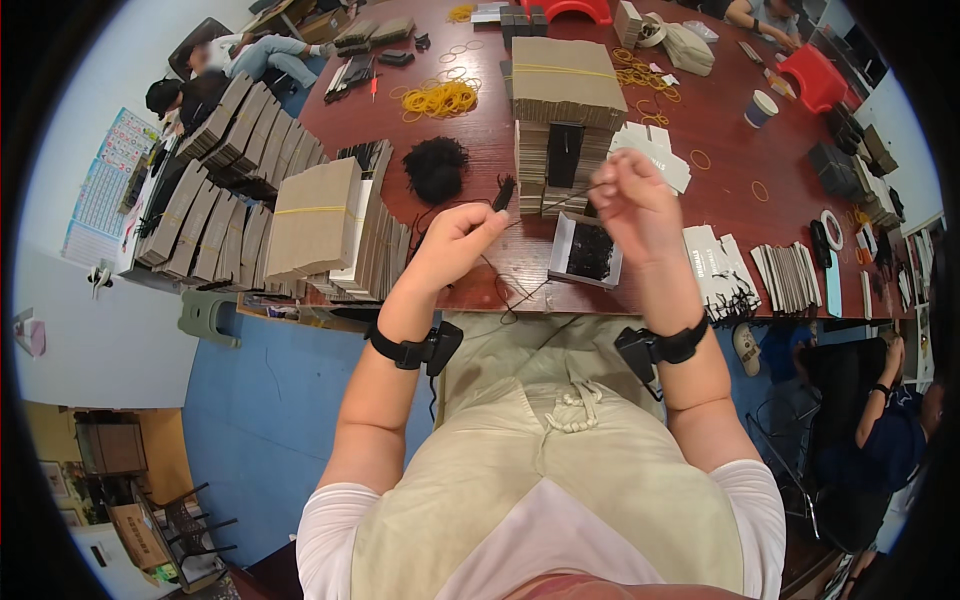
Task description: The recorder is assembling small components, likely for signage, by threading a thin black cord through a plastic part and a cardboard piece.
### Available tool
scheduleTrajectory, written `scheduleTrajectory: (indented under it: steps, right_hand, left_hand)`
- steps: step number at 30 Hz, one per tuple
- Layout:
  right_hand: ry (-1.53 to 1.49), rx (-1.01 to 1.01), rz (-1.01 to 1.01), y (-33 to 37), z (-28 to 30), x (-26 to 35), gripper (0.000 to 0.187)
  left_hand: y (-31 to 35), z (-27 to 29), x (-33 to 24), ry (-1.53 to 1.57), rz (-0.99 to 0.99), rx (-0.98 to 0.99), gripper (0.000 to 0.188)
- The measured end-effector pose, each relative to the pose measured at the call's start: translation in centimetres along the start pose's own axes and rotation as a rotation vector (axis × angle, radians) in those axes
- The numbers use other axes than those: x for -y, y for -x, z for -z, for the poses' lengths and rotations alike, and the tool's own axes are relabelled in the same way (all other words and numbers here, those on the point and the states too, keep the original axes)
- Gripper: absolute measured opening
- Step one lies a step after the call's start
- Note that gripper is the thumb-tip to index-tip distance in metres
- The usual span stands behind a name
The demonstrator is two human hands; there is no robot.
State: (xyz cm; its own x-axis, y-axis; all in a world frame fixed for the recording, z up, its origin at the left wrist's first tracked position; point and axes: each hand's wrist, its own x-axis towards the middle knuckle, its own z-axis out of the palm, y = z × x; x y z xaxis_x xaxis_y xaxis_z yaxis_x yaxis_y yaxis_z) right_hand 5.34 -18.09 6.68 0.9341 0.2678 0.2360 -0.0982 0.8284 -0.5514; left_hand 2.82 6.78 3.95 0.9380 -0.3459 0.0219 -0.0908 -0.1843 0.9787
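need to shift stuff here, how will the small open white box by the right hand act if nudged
The white box is probably light, looking like thin card. Sitting low and flat, it would likely slide rather than tip. Its open top might spill the black pieces if tilted.

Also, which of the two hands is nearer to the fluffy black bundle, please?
Left. The left hand is just on the near side of the fluffy black bundle, slightly to its right; the right hand is well to its right.

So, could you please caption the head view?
Left hand and right hand hold thin black cord near rectangular white box.
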Motion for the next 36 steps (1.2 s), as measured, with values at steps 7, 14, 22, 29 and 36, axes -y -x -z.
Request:
scheduleTrajectory:
  steps: [7,14,22,29,36]
  right_hand:
    - [0.192,-0.085,-0.027,2.7,4.9,2.7,0.008]
    - [0.318,-0.185,-0.322,5.1,4.9,-0.1,0.009]
    - [0.460,-0.248,-0.219,4.1,0.7,-2.7,0.020]
    - [0.301,-0.220,-0.285,4.2,-0.1,-2.9,0.025]
    - [0.317,-0.204,-0.207,4.0,0.5,-3.3,0.018]
  left_hand:
    - [0.2,0.3,-0.6,0.920,-0.216,-0.111,0.038]
    - [-0.6,-0.2,-1.0,1.310,-0.241,0.235,0.038]
    - [0.4,-5.0,-1.0,0.555,-0.233,0.284,0.040]
    - [1.0,-5.4,-0.7,0.265,-0.302,0.262,0.044]
    - [1.0,-5.7,0.1,0.145,-0.293,0.209,0.031]
